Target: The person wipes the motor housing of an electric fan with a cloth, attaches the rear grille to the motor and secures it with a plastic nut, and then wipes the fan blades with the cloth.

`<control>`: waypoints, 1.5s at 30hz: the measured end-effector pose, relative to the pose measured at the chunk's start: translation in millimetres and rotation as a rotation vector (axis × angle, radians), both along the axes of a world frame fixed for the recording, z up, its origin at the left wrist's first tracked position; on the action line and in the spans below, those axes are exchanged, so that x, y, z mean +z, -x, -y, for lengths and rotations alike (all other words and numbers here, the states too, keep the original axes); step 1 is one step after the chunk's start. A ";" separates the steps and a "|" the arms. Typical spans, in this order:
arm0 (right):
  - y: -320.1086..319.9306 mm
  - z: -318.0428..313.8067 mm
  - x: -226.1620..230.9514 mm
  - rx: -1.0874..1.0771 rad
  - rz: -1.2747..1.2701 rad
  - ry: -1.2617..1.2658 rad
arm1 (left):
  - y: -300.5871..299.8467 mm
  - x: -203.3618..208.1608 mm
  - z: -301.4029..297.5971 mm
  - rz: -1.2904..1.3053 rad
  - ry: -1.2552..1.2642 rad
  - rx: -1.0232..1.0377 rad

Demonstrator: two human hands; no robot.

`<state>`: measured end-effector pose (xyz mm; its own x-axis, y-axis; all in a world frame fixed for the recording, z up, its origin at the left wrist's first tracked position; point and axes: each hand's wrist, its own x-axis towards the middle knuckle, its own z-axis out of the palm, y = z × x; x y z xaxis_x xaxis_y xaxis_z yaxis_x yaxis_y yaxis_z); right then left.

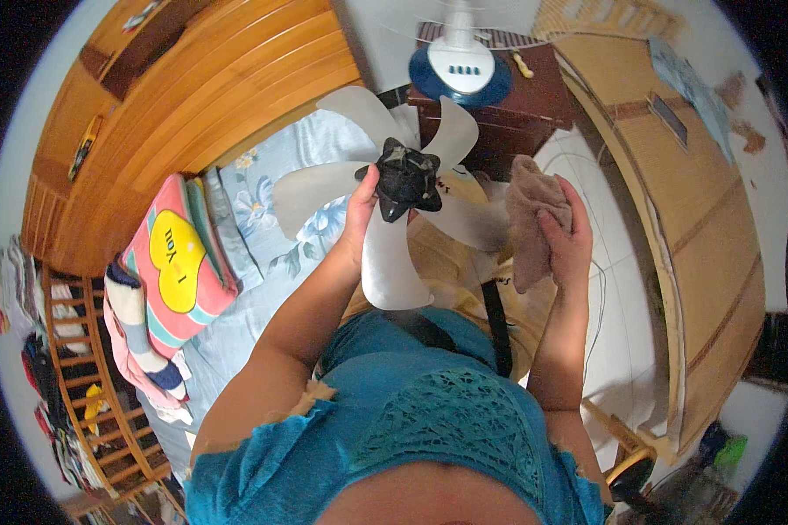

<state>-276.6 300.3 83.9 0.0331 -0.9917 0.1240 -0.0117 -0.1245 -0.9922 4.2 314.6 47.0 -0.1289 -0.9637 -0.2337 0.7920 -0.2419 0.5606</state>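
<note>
The left hand (360, 213) is closed around the black hub (407, 179) of a translucent white fan blade (390, 262), held up before the chest. Just right of it, the right hand (566, 238) clutches a bunched brownish cloth (525, 210), possibly touching a blade. Beyond both hands stands a blue-and-white fan base (460, 72).
</note>
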 end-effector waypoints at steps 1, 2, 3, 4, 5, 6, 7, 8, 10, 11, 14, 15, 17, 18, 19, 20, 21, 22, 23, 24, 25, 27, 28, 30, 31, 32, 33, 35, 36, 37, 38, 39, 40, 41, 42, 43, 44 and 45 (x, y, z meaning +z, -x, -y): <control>4.9 -2.7 -4.3 -0.013 -0.042 -0.010 | 6.7 1.1 0.5 -0.003 0.004 -0.040; 6.1 -4.2 -4.9 -0.022 -0.083 -0.015 | 12.7 5.2 0.6 -0.005 0.014 -0.075; 6.0 -5.7 -4.4 -0.028 -0.125 -0.021 | 18.3 9.8 0.6 -0.008 0.023 -0.109; 6.1 -6.4 -1.7 -0.014 -0.089 -0.040 | 23.0 15.1 1.1 -0.014 0.091 -0.191; 4.7 -5.7 -0.9 0.005 -0.055 -0.031 | 25.5 15.6 1.5 -0.024 0.065 -0.187; 3.5 -4.7 -0.5 0.028 -0.022 -0.022 | 28.5 14.9 1.7 -0.036 0.040 -0.180; 2.8 -3.5 -0.5 0.054 0.009 -0.014 | 30.3 13.3 1.2 -0.048 0.014 -0.170; 2.3 -0.9 1.0 0.055 0.015 -0.014 | 29.7 13.5 1.8 -0.058 -0.002 -0.165; 2.9 0.5 2.8 0.063 0.024 -0.016 | 26.0 7.1 1.7 -0.079 -0.036 -0.147; 2.0 1.9 4.9 0.080 0.016 -0.005 | 20.5 0.1 2.0 -0.078 -0.034 -0.151; 3.2 6.6 4.1 0.117 0.032 -0.008 | 12.5 -10.8 2.3 -0.104 -0.091 -0.104; 5.1 9.7 3.8 0.109 0.032 0.005 | 15.0 -8.0 3.9 -0.119 -0.059 -0.119; 8.5 13.1 5.0 0.089 0.035 0.025 | 20.1 -1.7 4.9 -0.147 0.001 -0.153; 8.3 14.8 5.9 0.067 0.041 0.027 | 22.4 2.4 3.8 -0.125 -0.063 -0.103; 7.5 12.7 7.0 0.067 0.102 0.008 | 25.5 6.9 1.1 -0.110 -0.060 -0.080; 6.5 12.2 10.7 0.070 0.162 -0.003 | 31.4 18.7 -0.7 -0.094 -0.047 -0.056; 6.0 11.3 14.3 0.072 0.222 -0.014 | 34.3 27.3 -2.5 -0.079 -0.034 -0.032; 6.5 9.9 17.6 0.072 0.244 -0.002 | 32.0 31.8 -4.2 -0.079 0.045 -0.066; 7.4 7.5 21.5 0.072 0.263 0.010 | 27.5 38.0 -7.2 -0.083 0.125 -0.100; 7.9 4.7 26.0 0.074 0.282 0.021 | 22.2 45.4 -10.5 -0.086 0.203 -0.133; 7.8 2.5 32.3 0.087 0.315 0.053 | 15.1 54.8 -13.0 -0.074 0.210 -0.104; 12.2 -1.3 46.3 0.105 0.362 0.114 | 1.2 82.5 -22.9 -0.118 0.241 0.048; 17.2 -0.7 53.7 0.150 0.318 0.189 | -15.1 94.4 -24.9 -0.016 0.332 0.102; 14.1 -5.4 73.5 0.209 0.390 0.221 | -51.9 127.8 -42.5 0.013 0.530 0.141; 16.3 -5.8 75.5 0.223 0.412 0.236 | -63.7 137.7 -47.8 -0.087 0.635 0.104; 19.2 -3.3 80.1 0.229 0.378 0.305 | -78.1 151.8 -56.8 -0.005 0.698 0.158; 16.3 -3.0 85.1 0.242 0.376 0.309 | -90.7 165.6 -68.0 0.087 0.758 0.221; 8.1 -1.9 88.4 0.302 0.397 0.294 | -97.2 187.1 -95.4 0.232 0.835 0.438; 4.1 -0.5 90.1 0.349 0.421 0.282 | -93.9 198.6 -106.8 0.270 0.756 0.614; -0.8 4.0 86.8 0.426 0.472 0.260 | -108.6 197.9 -114.2 0.201 0.989 0.338; -5.2 8.4 82.5 0.503 0.517 0.237 | -107.4 198.2 -121.0 0.204 1.004 0.372; -10.5 11.1 78.8 0.518 0.505 0.207 | -105.3 198.7 -128.9 0.206 1.018 0.407; -16.7 13.1 75.3 0.532 0.493 0.178 | -106.9 196.5 -134.3 0.157 1.021 0.394; -24.5 13.7 74.2 0.548 0.489 0.149 | -84.5 207.7 -137.0 0.497 0.580 1.055; -33.3 10.8 75.5 0.511 0.502 0.117 | -100.6 199.2 -141.6 0.333 0.785 0.752; -37.7 15.1 74.1 0.515 0.466 0.117 | -119.8 186.4 -145.2 0.164 0.966 0.434; -43.8 19.6 69.5 0.515 0.434 0.113 | -126.0 180.7 -145.9 0.188 0.913 0.515; -49.5 24.5 63.9 0.513 0.400 0.109 | -132.8 177.1 -144.8 0.178 0.794 0.635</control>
<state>-227.2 275.8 147.9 0.4287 -0.8435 0.3237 0.4431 -0.1159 -0.8889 136.9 459.4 224.1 0.4316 -0.7272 0.5337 0.5348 0.6828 0.4978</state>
